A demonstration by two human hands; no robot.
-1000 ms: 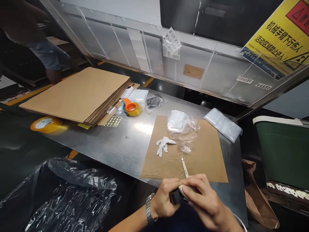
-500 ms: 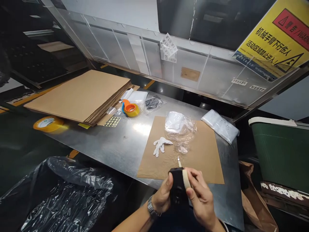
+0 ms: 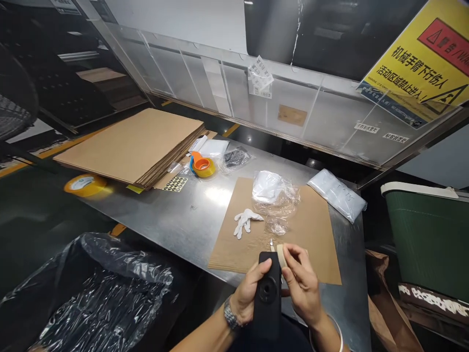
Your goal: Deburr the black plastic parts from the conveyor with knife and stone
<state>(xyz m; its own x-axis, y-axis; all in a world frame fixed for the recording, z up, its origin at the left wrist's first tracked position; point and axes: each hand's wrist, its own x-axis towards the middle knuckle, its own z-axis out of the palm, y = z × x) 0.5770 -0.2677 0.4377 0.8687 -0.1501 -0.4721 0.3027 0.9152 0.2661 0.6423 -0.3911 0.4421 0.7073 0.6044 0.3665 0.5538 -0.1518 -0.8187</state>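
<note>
My left hand [image 3: 247, 288] is closed around a flat black phone-shaped object [image 3: 266, 313] with a round ring on its face. Its thumb presses on the upper left edge. In my right hand [image 3: 302, 283], pinched between thumb and fingers, is a cream roll of tape [image 3: 281, 255], seen nearly edge-on beside the black object's top right corner. Just beyond the hands a small craft knife [image 3: 271, 243] lies on a cardboard sheet [image 3: 311, 234], partly hidden. A white glove [image 3: 246, 222] and crumpled clear plastic bags [image 3: 273, 190] with white contents rest on the same sheet.
A stack of cardboard [image 3: 135, 142] covers the metal table's left end. Near it are a tape dispenser [image 3: 202, 165], a yellow tape roll [image 3: 86, 185] and a sticker sheet [image 3: 176, 184]. A white packet [image 3: 337, 194] lies right; a black-bagged bin [image 3: 120, 264] stands lower left.
The black object has tilted so its flat face and ring now show. The tape roll has come slightly away from its edge with my right hand.
</note>
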